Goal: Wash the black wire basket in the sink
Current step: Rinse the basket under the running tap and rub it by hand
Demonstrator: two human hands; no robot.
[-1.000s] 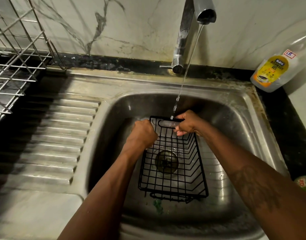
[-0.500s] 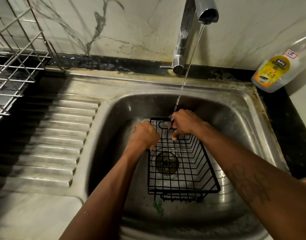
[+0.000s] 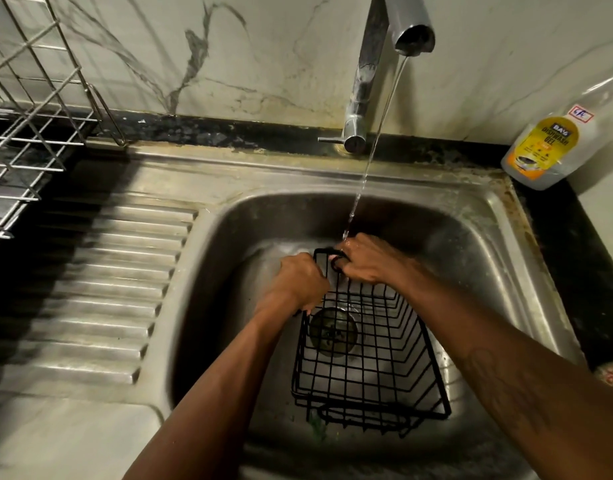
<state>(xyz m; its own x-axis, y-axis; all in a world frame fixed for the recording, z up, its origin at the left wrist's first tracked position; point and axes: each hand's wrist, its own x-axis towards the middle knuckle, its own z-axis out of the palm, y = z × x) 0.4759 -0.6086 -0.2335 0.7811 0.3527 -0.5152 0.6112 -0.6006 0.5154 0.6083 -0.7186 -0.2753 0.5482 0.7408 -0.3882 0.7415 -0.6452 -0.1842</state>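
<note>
Nearest the person, the black wire basket (image 3: 370,362) sits inside the steel sink (image 3: 228,271), tilted, with its near end low over the sink floor and the drain (image 3: 332,332) showing through its mesh. At its far end both hands are closed on the wire. The left hand (image 3: 299,282) is curled round the left rim, and the right hand (image 3: 363,259) grips the end loop with fingers hooked through. A thin stream of water (image 3: 374,150) from the tap (image 3: 367,81) lands on the right hand. No suds or scrubber show, so the washing seems to be at the rinsing stage, with most of the wire not yet under the stream. The dishwash gel bottle (image 3: 547,147) stands beyond, untouched.
</note>
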